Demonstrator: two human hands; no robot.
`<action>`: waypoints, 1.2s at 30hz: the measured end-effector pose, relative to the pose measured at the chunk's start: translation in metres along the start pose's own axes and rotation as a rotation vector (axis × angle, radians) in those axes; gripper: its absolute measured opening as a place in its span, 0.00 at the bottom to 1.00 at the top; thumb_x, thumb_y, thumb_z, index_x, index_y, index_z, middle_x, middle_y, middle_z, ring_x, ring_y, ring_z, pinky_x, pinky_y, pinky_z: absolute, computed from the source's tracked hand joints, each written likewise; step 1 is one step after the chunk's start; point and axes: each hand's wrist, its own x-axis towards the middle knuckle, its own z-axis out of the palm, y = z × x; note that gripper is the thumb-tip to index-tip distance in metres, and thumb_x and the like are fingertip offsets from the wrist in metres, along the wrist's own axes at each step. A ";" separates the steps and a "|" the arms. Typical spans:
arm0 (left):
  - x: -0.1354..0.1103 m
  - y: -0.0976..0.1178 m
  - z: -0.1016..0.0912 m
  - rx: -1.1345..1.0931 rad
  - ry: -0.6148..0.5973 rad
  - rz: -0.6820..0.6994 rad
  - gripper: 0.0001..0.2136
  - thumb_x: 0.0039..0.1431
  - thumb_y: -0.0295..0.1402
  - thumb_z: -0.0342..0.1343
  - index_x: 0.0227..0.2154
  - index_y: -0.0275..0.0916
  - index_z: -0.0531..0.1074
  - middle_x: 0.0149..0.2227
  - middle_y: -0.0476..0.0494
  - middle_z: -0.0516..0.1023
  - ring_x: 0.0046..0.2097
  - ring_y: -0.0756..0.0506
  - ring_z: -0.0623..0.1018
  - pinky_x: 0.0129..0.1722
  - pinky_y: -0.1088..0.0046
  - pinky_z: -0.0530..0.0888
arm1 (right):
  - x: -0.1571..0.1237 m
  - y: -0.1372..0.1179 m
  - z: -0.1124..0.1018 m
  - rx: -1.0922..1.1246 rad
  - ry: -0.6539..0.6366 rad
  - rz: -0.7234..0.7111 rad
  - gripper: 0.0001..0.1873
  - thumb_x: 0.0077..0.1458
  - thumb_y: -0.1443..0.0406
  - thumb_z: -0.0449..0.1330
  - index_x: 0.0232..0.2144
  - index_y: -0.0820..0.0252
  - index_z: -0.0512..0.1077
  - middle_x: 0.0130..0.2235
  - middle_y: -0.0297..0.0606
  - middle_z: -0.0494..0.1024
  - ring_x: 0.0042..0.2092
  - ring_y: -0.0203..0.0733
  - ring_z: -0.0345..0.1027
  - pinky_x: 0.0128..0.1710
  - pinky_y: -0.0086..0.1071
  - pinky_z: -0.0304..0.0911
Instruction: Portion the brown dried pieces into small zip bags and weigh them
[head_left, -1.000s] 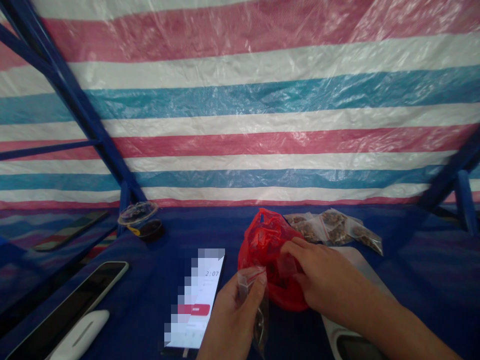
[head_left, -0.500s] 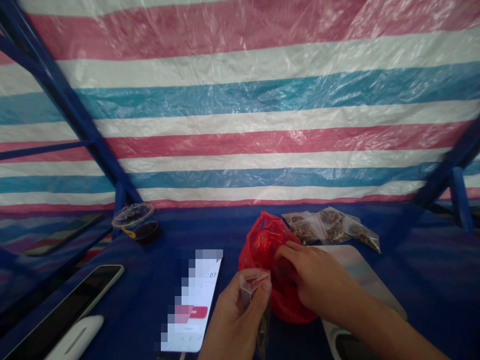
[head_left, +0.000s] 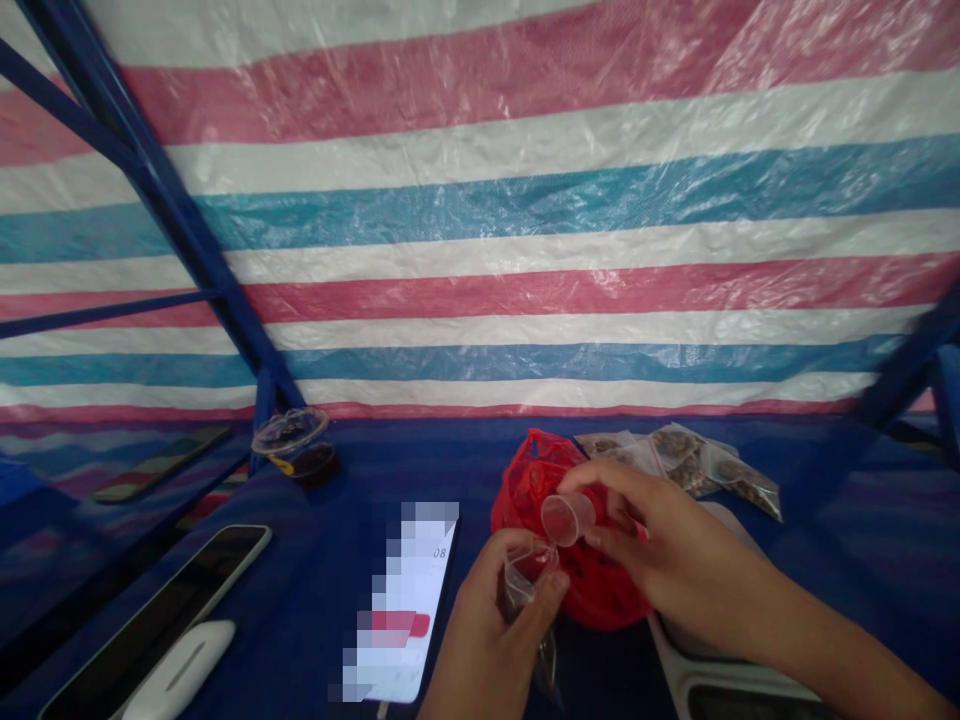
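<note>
My left hand (head_left: 506, 615) is closed on a small clear zip bag (head_left: 523, 580), its mouth held apart at the top. Some dark content shows low in the bag, below my fingers. Between the fingertips of my right hand (head_left: 637, 525) is a small clear plastic cup (head_left: 564, 520), tilted with its opening toward the bag. The cup is close to the bag's mouth; whether they touch I cannot tell. Behind both hands stands a red plastic bag (head_left: 517, 470), open at the top, with dark contents hardly visible.
Several filled zip bags (head_left: 686, 455) lie at the back right. A kitchen scale (head_left: 679, 640) is under my right forearm. Left of my hands are a lit phone (head_left: 409, 600), a dark phone (head_left: 161, 620), a white case (head_left: 184, 670) and a lidded plastic bowl (head_left: 307, 455).
My right hand has come up out of the red bag with the small cup and turned it toward the zip bag. My left hand keeps its hold. The view has shifted slightly.
</note>
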 end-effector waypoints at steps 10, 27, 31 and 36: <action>0.002 0.013 0.009 -0.064 0.011 0.125 0.07 0.64 0.35 0.62 0.43 0.41 0.75 0.43 0.44 0.82 0.45 0.41 0.80 0.48 0.67 0.73 | -0.006 -0.019 0.000 -0.351 0.031 -0.412 0.26 0.56 0.80 0.56 0.49 0.50 0.78 0.51 0.36 0.84 0.52 0.46 0.78 0.58 0.41 0.72; 0.007 0.016 0.007 -0.076 0.018 0.172 0.12 0.68 0.41 0.61 0.48 0.40 0.72 0.47 0.42 0.80 0.47 0.42 0.79 0.50 0.66 0.73 | -0.002 -0.006 0.004 -0.355 0.111 -0.255 0.22 0.67 0.68 0.54 0.58 0.45 0.77 0.58 0.39 0.80 0.56 0.50 0.78 0.56 0.43 0.75; 0.011 0.014 0.004 0.002 0.049 0.148 0.11 0.69 0.42 0.58 0.45 0.40 0.71 0.42 0.43 0.78 0.43 0.43 0.77 0.45 0.66 0.72 | 0.005 0.011 0.010 -0.439 0.159 -0.079 0.20 0.68 0.65 0.54 0.57 0.52 0.77 0.58 0.46 0.81 0.56 0.55 0.78 0.57 0.50 0.73; 0.013 0.013 0.001 0.043 0.010 0.154 0.11 0.70 0.42 0.58 0.45 0.40 0.72 0.43 0.44 0.77 0.44 0.43 0.77 0.47 0.66 0.72 | 0.006 0.028 0.022 -0.466 0.032 0.015 0.21 0.63 0.71 0.57 0.55 0.58 0.77 0.56 0.49 0.83 0.56 0.57 0.78 0.59 0.53 0.70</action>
